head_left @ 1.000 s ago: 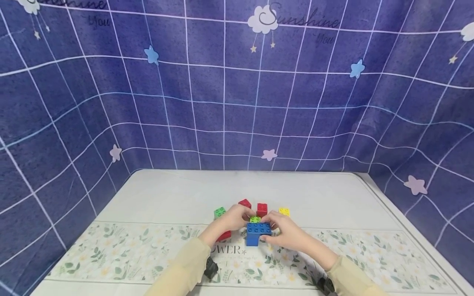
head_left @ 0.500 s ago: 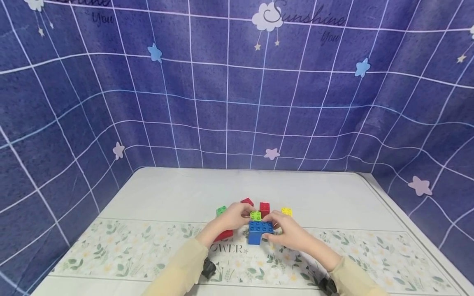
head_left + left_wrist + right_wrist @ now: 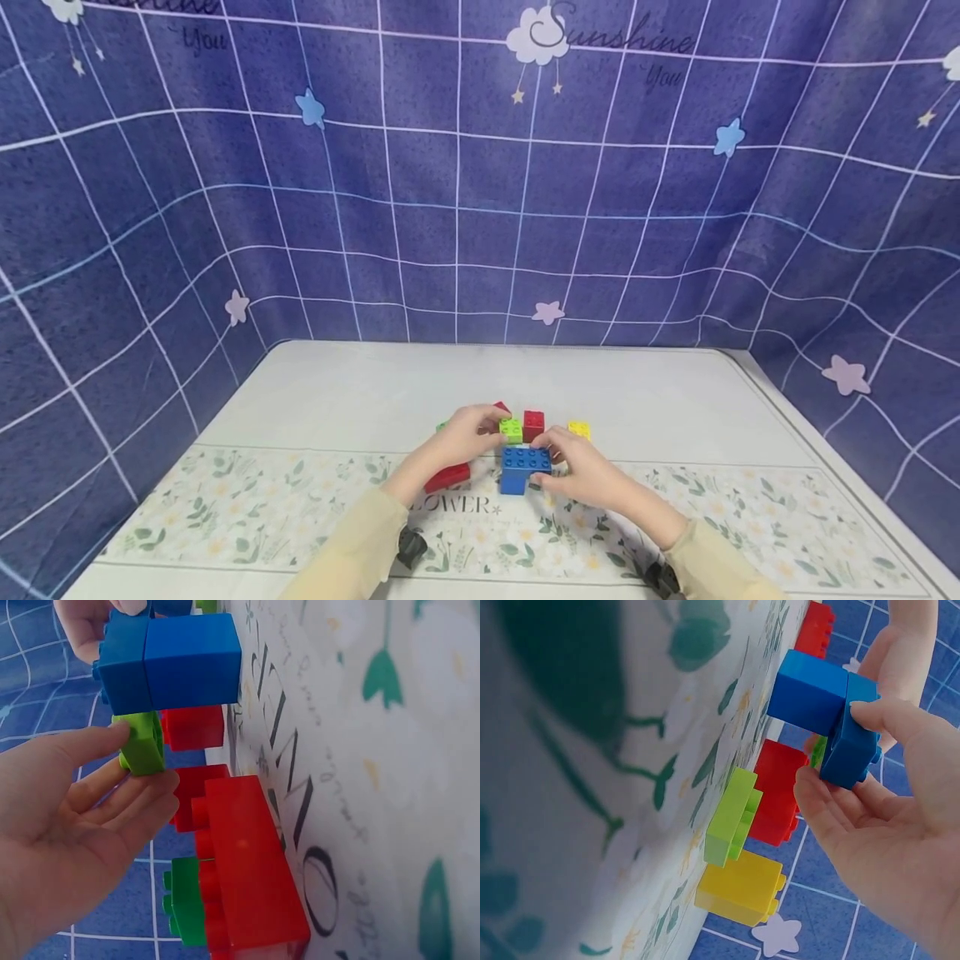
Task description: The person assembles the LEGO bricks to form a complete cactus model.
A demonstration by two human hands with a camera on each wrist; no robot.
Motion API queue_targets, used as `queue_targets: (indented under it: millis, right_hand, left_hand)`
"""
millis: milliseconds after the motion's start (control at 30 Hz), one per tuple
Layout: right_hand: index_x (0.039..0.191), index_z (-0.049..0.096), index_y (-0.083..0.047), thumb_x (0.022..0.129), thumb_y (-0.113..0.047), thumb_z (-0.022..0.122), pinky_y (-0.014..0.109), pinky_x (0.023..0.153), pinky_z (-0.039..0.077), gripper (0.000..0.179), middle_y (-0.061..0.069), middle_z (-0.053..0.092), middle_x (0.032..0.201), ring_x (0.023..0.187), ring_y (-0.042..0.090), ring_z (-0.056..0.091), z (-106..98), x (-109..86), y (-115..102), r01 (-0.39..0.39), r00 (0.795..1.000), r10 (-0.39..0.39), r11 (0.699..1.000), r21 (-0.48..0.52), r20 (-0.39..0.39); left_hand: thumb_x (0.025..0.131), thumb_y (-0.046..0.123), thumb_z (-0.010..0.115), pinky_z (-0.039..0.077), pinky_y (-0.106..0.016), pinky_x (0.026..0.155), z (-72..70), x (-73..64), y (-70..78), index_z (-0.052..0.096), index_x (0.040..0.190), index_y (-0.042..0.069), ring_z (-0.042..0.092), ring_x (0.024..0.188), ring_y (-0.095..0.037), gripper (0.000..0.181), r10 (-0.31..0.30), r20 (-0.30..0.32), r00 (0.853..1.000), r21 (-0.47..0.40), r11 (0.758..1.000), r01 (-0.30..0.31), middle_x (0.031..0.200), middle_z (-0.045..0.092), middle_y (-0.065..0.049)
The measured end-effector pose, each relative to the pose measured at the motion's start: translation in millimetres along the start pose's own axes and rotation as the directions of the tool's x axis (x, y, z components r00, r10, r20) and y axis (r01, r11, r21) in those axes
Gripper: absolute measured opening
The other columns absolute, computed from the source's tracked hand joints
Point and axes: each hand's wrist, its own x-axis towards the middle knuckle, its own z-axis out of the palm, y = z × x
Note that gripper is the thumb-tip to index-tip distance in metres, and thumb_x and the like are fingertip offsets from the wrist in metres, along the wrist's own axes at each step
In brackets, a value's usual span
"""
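Note:
My left hand (image 3: 472, 435) pinches a small lime green toy brick (image 3: 142, 744) between thumb and fingers, held above the table. Just to the right, my right hand (image 3: 581, 468) grips the overhanging end of a wide blue brick (image 3: 847, 742), thumb on the studded top and fingers below. That wide brick is joined onto a taller blue brick (image 3: 193, 660), which stands on the table under its left end. In the head view the lime brick is slightly behind and left of the blue pair, apart from it.
A long red brick (image 3: 251, 862) and a green brick (image 3: 187, 900) lie by my left hand. Behind the blue pair is a red brick (image 3: 534, 425). Further right are a yellow brick (image 3: 742, 889) and another lime brick (image 3: 731, 817). A grid-patterned curtain (image 3: 480, 208) surrounds the table (image 3: 360, 392).
My left hand has lifted the lime brick from behind the blue bricks and shifted slightly left with it. The right hand keeps its grip on the blue brick, nearly still.

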Motion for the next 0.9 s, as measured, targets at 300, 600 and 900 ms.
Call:
queue_targets:
  millis: [300, 600, 900]
  right_hand:
    - [0.113, 0.057, -0.004, 0.085, -0.017, 0.068, 0.031, 0.081, 0.054, 0.032, 0.002, 0.059, 0.102, 0.09, 0.016, 0.058, -6, 2.4, -5, -0.026, 1.0, 0.026, 0.999, 0.027, 0.014]
    - [0.113, 0.057, -0.005, 0.086, -0.016, 0.068, 0.031, 0.08, 0.055, 0.031, 0.002, 0.058, 0.101, 0.09, 0.017, 0.059, -5, 1.7, -3, -0.028, 1.0, 0.028, 0.999, 0.02, 0.011]
    - [0.114, 0.057, -0.004, 0.086, -0.019, 0.068, 0.03, 0.08, 0.054, 0.033, 0.003, 0.059, 0.103, 0.09, 0.016, 0.059, -3, 0.3, -3, -0.021, 1.0, 0.021, 1.0, 0.009, 0.017]
  left_hand:
    - [0.092, 0.018, 0.061, 0.049, -0.039, 0.095, -8.3, -3.2, 8.7, 0.056, 0.126, 0.002, 0.062, 0.103, -0.022, 0.038, 0.01, -0.01, 1.0, -0.034, 0.999, -0.011, 0.116, 0.064, -0.01]
    - [0.093, 0.019, 0.06, 0.049, -0.037, 0.095, -10.3, -9.5, 17.8, 0.055, 0.126, 0.002, 0.062, 0.103, -0.02, 0.038, 0.048, -0.006, 0.999, -0.03, 0.998, -0.048, 0.116, 0.063, -0.009]
    - [0.091, 0.019, 0.062, 0.05, -0.036, 0.095, -10.6, -17.1, 18.0, 0.057, 0.125, 0.004, 0.062, 0.102, -0.019, 0.037, 0.035, 0.016, 0.999, -0.013, 0.999, -0.035, 0.115, 0.063, -0.007]
